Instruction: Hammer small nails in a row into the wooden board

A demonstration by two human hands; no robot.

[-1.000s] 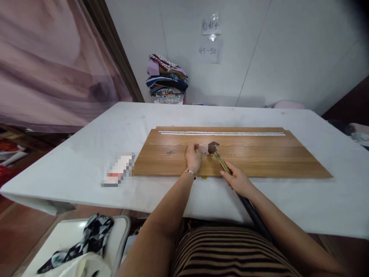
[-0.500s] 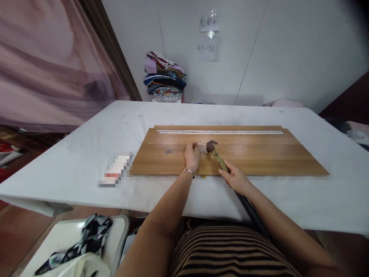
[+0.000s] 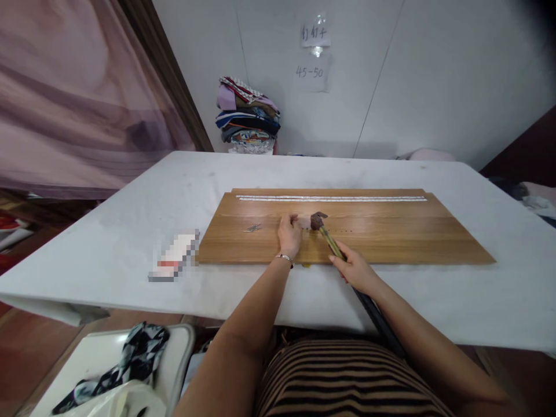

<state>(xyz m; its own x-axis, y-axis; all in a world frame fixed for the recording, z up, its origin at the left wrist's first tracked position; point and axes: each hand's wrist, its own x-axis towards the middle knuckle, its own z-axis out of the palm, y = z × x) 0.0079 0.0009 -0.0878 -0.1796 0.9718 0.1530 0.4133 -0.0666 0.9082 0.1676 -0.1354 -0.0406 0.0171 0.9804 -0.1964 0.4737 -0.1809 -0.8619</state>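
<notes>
A claw hammer [image 3: 329,238] with a rusty head, a yellowish shaft and a long black grip is held in my right hand [image 3: 354,268]. Its head is over the middle of the wooden board [image 3: 403,231], close to a row of small dark nails or nail marks [image 3: 341,231]. Just left of the hammer head, my left hand [image 3: 289,234] is on the board with its fingers curled together; whatever they may pinch is hidden. Further left on the board lies a small heap of loose nails [image 3: 252,228].
Two white strips [image 3: 332,199] run along the board's far edge. The board lies on a white-covered table [image 3: 143,202]. A blurred-out pale object [image 3: 177,255] lies left of it. Folded clothes [image 3: 249,119] are stacked by the wall. A white stool [image 3: 95,347] with patterned cloth stands front left.
</notes>
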